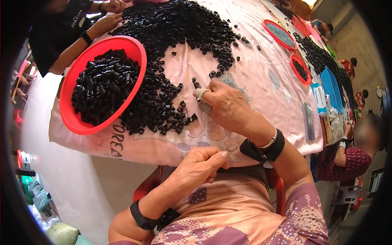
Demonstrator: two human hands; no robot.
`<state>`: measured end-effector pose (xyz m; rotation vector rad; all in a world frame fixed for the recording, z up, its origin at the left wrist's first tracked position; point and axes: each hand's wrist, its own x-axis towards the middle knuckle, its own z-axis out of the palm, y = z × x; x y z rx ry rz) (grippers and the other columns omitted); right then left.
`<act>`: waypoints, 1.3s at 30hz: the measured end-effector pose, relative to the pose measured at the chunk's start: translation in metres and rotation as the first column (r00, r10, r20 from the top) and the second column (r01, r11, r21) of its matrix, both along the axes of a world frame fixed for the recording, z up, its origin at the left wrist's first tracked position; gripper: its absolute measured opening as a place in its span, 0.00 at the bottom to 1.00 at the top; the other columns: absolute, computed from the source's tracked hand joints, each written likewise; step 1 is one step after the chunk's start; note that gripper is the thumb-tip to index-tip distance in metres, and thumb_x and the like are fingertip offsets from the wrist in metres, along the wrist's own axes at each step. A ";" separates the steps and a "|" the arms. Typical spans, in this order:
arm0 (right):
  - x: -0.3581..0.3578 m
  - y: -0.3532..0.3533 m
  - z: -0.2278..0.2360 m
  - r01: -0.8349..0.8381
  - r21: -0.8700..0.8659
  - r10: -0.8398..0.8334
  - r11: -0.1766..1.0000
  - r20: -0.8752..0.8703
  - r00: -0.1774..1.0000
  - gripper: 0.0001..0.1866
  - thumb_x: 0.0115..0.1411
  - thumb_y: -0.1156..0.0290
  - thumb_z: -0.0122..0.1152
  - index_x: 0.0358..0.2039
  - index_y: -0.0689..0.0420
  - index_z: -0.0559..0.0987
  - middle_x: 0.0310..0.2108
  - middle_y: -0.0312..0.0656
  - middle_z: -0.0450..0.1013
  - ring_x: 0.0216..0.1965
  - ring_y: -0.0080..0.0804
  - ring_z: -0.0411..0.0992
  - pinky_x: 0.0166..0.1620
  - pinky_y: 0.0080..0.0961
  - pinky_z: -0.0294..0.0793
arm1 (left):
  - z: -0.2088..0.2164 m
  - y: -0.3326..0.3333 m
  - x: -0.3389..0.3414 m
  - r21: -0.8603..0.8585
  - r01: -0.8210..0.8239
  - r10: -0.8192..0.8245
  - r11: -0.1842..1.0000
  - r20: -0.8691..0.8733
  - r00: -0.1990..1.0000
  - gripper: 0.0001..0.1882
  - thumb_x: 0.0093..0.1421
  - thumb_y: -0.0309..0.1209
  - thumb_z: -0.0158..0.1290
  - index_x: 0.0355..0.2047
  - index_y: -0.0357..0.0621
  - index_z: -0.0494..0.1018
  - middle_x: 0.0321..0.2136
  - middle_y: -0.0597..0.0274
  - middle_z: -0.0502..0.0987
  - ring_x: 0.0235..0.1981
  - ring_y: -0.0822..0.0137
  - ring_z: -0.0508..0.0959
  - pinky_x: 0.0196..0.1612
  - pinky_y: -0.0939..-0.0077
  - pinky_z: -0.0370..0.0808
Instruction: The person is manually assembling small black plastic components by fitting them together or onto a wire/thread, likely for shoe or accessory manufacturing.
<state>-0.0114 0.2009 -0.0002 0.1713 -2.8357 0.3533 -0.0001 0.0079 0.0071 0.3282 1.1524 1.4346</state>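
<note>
Grip first: the right grip (228, 102) was bent down over the cloth with a pale wrap (199, 94) on one finger, its fingertips partly hidden, so I could not tell whether it was grasping anything. Near the lap, the left grip (200, 165) was loosely curled; nothing showed in it, but I could not rule that out.

Beyond them the room spread wide, with a pale floor (41, 122) to the left, a co-worker in a patterned top (345, 166) to the right and others farther off. The desk (261, 65) wore a pink printed cloth and bore nearly everything.

Its heap of black pieces (175, 26) was broad and loose, so I judged that a great deal was left. The large red basin (66, 98) at the desk's left was well filled with black pieces, though I could not tell whether those were finished or waiting. Across the desk I made out a blue basket (331, 87), two smaller red basins (293, 61) and a phone (309, 122).

Pale scraps (234, 83) lay just past the right grip, perhaps waste from work already done. Smallest of all, one black piece (197, 85) lay just beside its fingertips.
</note>
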 end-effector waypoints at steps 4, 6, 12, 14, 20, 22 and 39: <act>-0.008 -0.002 -0.001 -0.036 0.088 0.033 0.996 0.033 0.999 0.16 0.48 0.81 0.57 0.39 0.53 0.78 0.37 0.46 0.69 0.37 0.45 0.74 0.39 0.36 0.75 | 0.005 -0.001 -0.001 -0.014 -0.029 0.028 0.999 -0.074 0.997 0.18 0.67 0.40 0.48 0.30 0.37 0.75 0.16 0.72 0.67 0.18 0.82 0.64 0.21 0.85 0.62; -0.008 -0.002 0.000 -0.035 0.105 0.032 0.994 0.030 0.999 0.16 0.48 0.81 0.57 0.39 0.52 0.78 0.38 0.46 0.69 0.37 0.45 0.74 0.39 0.36 0.75 | 0.006 -0.001 -0.002 -0.021 -0.032 0.030 0.999 -0.075 0.997 0.18 0.67 0.40 0.48 0.30 0.37 0.76 0.16 0.72 0.67 0.17 0.82 0.64 0.21 0.85 0.62; -0.009 0.000 -0.001 0.004 0.024 -0.006 1.000 0.094 0.996 0.15 0.47 0.80 0.58 0.39 0.56 0.75 0.35 0.47 0.70 0.37 0.46 0.74 0.39 0.38 0.75 | -0.004 -0.001 -0.005 -0.018 -0.125 0.124 0.992 -0.045 0.991 0.17 0.67 0.40 0.48 0.31 0.38 0.75 0.15 0.72 0.67 0.17 0.82 0.65 0.19 0.88 0.60; -0.008 0.002 -0.004 -0.014 -0.034 0.014 0.999 0.002 1.000 0.19 0.49 0.78 0.60 0.43 0.57 0.71 0.32 0.47 0.71 0.33 0.47 0.74 0.38 0.37 0.75 | -0.005 -0.001 -0.004 -0.033 -0.223 0.223 0.974 0.000 0.975 0.16 0.68 0.39 0.48 0.31 0.39 0.74 0.14 0.72 0.67 0.16 0.81 0.66 0.18 0.89 0.59; 0.023 -0.001 0.016 0.128 -0.601 -0.043 0.789 0.154 0.987 0.28 0.51 0.78 0.67 0.50 0.58 0.65 0.27 0.36 0.71 0.28 0.22 0.71 0.34 0.20 0.72 | -0.008 -0.001 -0.005 0.026 -0.372 0.371 0.928 0.037 0.928 0.10 0.67 0.35 0.48 0.39 0.41 0.71 0.17 0.71 0.67 0.17 0.81 0.66 0.18 0.89 0.59; 0.042 -0.004 0.016 0.108 -0.680 -0.038 0.725 0.117 0.992 0.28 0.51 0.78 0.67 0.51 0.59 0.64 0.27 0.38 0.72 0.27 0.23 0.73 0.33 0.21 0.73 | -0.007 0.001 -0.004 0.027 -0.396 0.396 0.918 0.023 0.918 0.09 0.67 0.34 0.48 0.41 0.41 0.70 0.18 0.71 0.67 0.18 0.81 0.66 0.18 0.89 0.59; 0.085 -0.017 0.009 -0.079 -0.839 0.108 0.538 -0.025 0.994 0.19 0.55 0.79 0.65 0.48 0.59 0.74 0.36 0.40 0.73 0.36 0.26 0.75 0.39 0.21 0.76 | -0.008 -0.001 -0.007 0.079 -0.341 0.316 0.937 0.229 0.921 0.07 0.66 0.34 0.52 0.39 0.44 0.72 0.26 0.71 0.73 0.20 0.84 0.66 0.21 0.91 0.61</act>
